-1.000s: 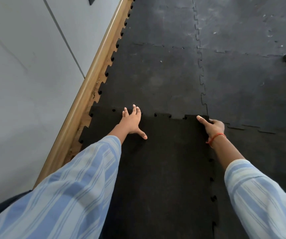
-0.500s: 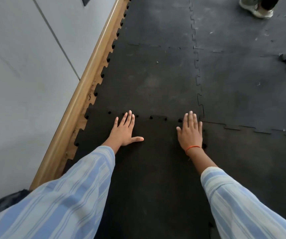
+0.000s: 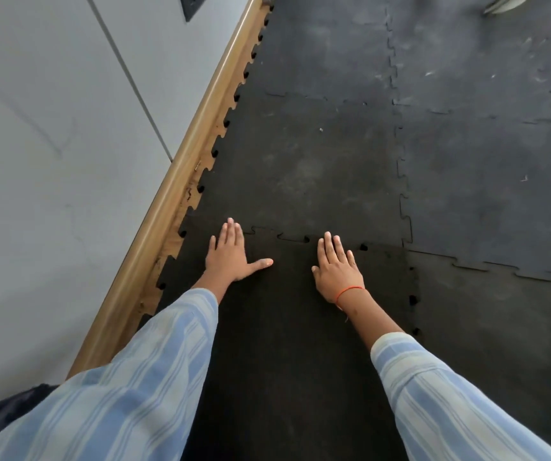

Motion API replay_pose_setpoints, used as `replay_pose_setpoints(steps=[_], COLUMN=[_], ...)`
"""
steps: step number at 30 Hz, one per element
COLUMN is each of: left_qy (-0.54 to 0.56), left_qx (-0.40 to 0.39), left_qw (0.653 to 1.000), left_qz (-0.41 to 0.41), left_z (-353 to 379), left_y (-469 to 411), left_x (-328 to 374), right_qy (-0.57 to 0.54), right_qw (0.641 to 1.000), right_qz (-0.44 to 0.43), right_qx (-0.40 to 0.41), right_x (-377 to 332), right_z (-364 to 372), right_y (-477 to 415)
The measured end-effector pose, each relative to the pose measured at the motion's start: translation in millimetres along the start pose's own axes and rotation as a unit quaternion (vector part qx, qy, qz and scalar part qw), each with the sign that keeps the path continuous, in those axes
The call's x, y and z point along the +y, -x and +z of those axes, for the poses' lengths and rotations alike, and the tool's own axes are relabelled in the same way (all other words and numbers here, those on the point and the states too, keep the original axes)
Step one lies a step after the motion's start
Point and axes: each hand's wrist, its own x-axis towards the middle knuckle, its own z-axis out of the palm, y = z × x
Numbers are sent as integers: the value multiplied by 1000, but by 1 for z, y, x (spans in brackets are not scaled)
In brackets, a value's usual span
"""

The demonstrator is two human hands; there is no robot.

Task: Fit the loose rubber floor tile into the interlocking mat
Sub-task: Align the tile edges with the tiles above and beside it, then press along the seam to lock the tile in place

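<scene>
Grey mat (image 3: 317, 168) is laid along a wooden skirting (image 3: 181, 181). Tile (image 3: 294, 327) is pressed flat against the mat's near edge by left hand (image 3: 231, 257) and right hand (image 3: 337, 271), palms open, nothing gripped. Far seam appears partly locked; small gaps remain there and along the right edge.

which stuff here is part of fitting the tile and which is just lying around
Part of the job:
- loose rubber tile
- laid interlocking mat
- left hand, flat on the tile
- right hand, flat on the tile

Just there:
- wooden skirting board
- grey wall
- shoe
</scene>
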Motion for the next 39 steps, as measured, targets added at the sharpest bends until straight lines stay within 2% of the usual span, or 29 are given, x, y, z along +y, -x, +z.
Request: replay_pose_setpoints(steps=[2,4,8,13,15,19,22,24,27,34,36,39], left_qy=[4,0,5,-24,-39,-28,-35,-26,-28,-44,-42,-50], left_qx=[-20,-46,-62,-80,-60,-37,-30,-23,-39,-53,-54,-25], left_qw=[999,998,998,996,997,985,975,977,981,984,985,986], left_qz=[-40,-30,-25,-42,3,168,218,209,189,165,156,157], left_z=[-3,-5,-7,-19,-18,1,13,19,16,10,15,35], left_y=[0,-1,-5,-7,-6,2,4,-1,-4,4,10,29], left_x=[-26,-38,-36,-16,-1,53,86,99,109,118,122,129], right_qy=[7,5,7,8,3,-28,-34,-18,-25,-48,-59,-56], right_qw=[1000,1000,1000,999,999,999,991,988,990,988,989,987], right_qz=[-3,-1,11,23,16,2,125,152,138,125,128,143], right_qx=[-9,-9,-9,-46,-49,-14,37,22,-27,-72,-49,47], right_x=[1,1,-4,3,0,17,60,81,89,97,93,87], right_z=[2,6,10,5,5,7,13,12,7,-6,-4,21], right_y=[0,1,-1,-4,-9,3,29,36,29,19,24,56])
